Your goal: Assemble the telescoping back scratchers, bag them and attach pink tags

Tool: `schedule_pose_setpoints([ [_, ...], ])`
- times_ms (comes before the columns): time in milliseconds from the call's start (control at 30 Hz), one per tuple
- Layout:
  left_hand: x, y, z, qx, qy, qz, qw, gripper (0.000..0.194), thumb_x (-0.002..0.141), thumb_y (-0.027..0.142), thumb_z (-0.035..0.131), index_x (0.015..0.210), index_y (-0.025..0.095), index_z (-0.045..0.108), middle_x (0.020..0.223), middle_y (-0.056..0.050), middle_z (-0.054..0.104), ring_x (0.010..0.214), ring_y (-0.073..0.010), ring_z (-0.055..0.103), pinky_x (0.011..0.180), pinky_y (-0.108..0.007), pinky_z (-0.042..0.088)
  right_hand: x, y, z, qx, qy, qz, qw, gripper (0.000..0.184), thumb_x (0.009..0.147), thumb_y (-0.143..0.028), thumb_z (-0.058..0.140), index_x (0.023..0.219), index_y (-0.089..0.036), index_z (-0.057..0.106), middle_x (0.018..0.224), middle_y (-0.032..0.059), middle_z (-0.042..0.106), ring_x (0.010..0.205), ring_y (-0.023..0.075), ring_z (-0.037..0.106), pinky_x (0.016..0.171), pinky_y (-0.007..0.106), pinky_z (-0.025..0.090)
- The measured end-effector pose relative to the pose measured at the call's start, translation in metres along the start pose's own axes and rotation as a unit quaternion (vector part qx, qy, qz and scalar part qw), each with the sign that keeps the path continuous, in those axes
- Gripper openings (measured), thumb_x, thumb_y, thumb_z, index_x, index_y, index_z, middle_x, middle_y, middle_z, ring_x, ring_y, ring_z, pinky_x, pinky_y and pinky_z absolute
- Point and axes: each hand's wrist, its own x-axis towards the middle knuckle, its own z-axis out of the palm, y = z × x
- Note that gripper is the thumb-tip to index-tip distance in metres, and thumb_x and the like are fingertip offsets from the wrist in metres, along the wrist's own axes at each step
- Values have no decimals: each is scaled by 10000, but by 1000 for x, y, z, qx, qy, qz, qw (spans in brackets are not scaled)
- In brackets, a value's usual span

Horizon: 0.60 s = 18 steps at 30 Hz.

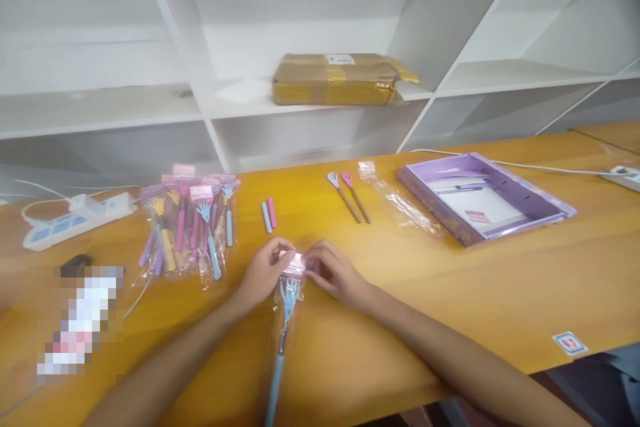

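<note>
My left hand [264,275] pinches the left side of a pink-and-white header card [294,263] at the top of a clear plastic bag. My right hand [340,275] has its fingers curled on the card's right edge. Inside the bag is a light blue back scratcher [289,297], its hand-shaped head just below the card and its handle pointing toward me. Beyond my hands lie a blue and a pink handle sleeve [269,215]. Farther right are two back scratchers without sleeves, one with a blue head [334,179] and one with a pink head [347,179].
Several bagged back scratchers [187,230] are piled at the left. A power strip [75,221] and a blurred-out object [83,320] lie beyond them. Clear bags [407,207] lie beside a purple box tray [480,235]. A taped carton [335,83] sits on the shelf.
</note>
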Motion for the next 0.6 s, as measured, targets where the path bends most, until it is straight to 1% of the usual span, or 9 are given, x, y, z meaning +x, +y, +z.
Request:
schedule_pose_setpoints([
  [67, -6, -8, 7, -25, 5, -12, 1000, 323, 977, 518, 677, 1025, 200, 651, 971, -30, 680, 877, -189, 663, 789, -305, 527, -3, 5, -3, 0, -12, -7, 1000, 166, 1067, -306, 641, 1213, -230, 624, 1095, 87, 634, 812, 157, 630, 663, 274, 569],
  [100, -8, -11, 8, -45, -6, -18, 999, 347, 959, 523, 708, 1072, 201, 648, 1006, -36, 683, 908, -196, 668, 808, -310, 534, -3, 8, -6, -2, -15, -15, 1000, 164, 1066, -296, 645, 1214, -228, 627, 1081, 83, 642, 823, 160, 642, 687, 280, 580],
  [133, -10, -14, 10, -72, -25, -23, 997, 400, 920, 519, 766, 1132, 203, 641, 1044, -44, 685, 941, -206, 673, 826, -316, 540, -2, 11, -8, -8, -16, -27, 999, 163, 1064, -285, 651, 1215, -226, 631, 1068, 82, 651, 839, 164, 656, 717, 290, 591],
  [200, -12, -19, 12, -129, -75, -29, 988, 581, 810, 469, 894, 1252, 212, 616, 1131, -65, 689, 1017, -228, 676, 866, -327, 546, -2, 16, -14, -33, -9, -62, 997, 174, 1062, -263, 653, 1230, -223, 636, 1049, 84, 674, 876, 178, 684, 763, 308, 607],
  [267, -13, -23, 16, -172, -110, -29, 978, 703, 741, 393, 960, 1321, 221, 602, 1229, -91, 685, 1108, -249, 666, 928, -344, 542, -3, 18, -19, -72, -9, -97, 993, 181, 1065, -243, 644, 1245, -222, 640, 1040, 91, 702, 892, 191, 708, 763, 310, 613],
  [367, -12, -28, 20, -203, -123, -30, 971, 698, 755, 335, 956, 1349, 228, 607, 1344, -117, 663, 1222, -272, 641, 1018, -379, 527, -7, 18, -27, -118, -34, -117, 986, 176, 1069, -240, 639, 1243, -223, 658, 1049, 92, 731, 898, 199, 736, 756, 308, 623],
  [500, -9, -32, 19, -218, -145, -39, 964, 651, 790, 331, 935, 1345, 231, 610, 1366, -128, 656, 1207, -273, 658, 995, -387, 548, -11, 15, -33, -125, -70, -136, 980, 194, 1082, -215, 608, 1269, -214, 656, 1079, 94, 749, 924, 210, 744, 784, 336, 630],
  [600, -9, -34, 19, -223, -170, -30, 960, 669, 803, 289, 927, 1384, 244, 598, 1422, -136, 630, 1252, -275, 651, 1041, -397, 537, -11, 14, -32, -130, -70, -131, 980, 173, 1085, -188, 586, 1250, -202, 635, 1049, 95, 740, 898, 213, 727, 747, 341, 615],
])
